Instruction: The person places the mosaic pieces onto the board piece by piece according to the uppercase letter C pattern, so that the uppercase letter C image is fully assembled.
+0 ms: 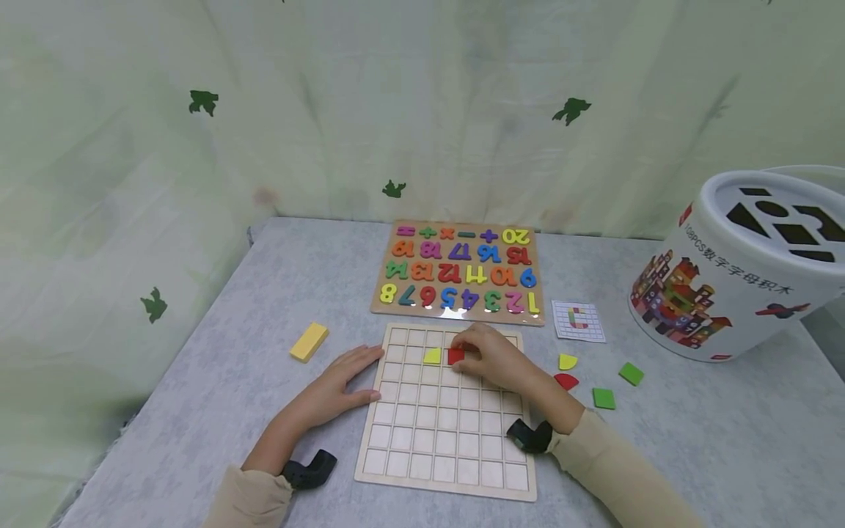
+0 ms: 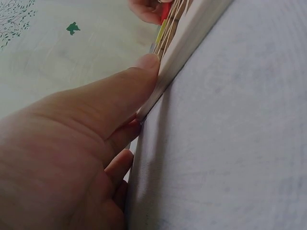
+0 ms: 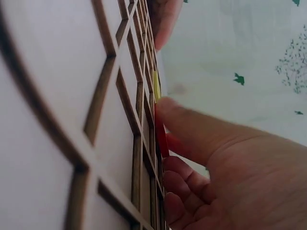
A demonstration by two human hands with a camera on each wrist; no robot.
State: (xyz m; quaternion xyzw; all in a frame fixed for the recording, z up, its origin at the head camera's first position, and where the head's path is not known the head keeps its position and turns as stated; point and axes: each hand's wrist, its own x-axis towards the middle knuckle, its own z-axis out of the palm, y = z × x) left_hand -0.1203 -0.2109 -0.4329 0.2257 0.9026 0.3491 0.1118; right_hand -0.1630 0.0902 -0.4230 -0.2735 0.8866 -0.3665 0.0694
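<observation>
Grey tabletop (image 1: 323, 433) borders the near edge of the light wooden, square-celled grid board (image 1: 445, 485). Open tabletop separates its right edge from two green square tiles (image 1: 604, 398). The left hand (image 1: 339, 385), fingers extended and relaxed, touches the board's left edge. The right hand (image 1: 491, 356), reaching over the right edge, pinches a flat red tile (image 1: 455, 356) at the upper grid, just right of a flat yellow tile (image 1: 432, 356). A narrow gap separates the far edge from a multicoloured number puzzle (image 1: 422, 311).
</observation>
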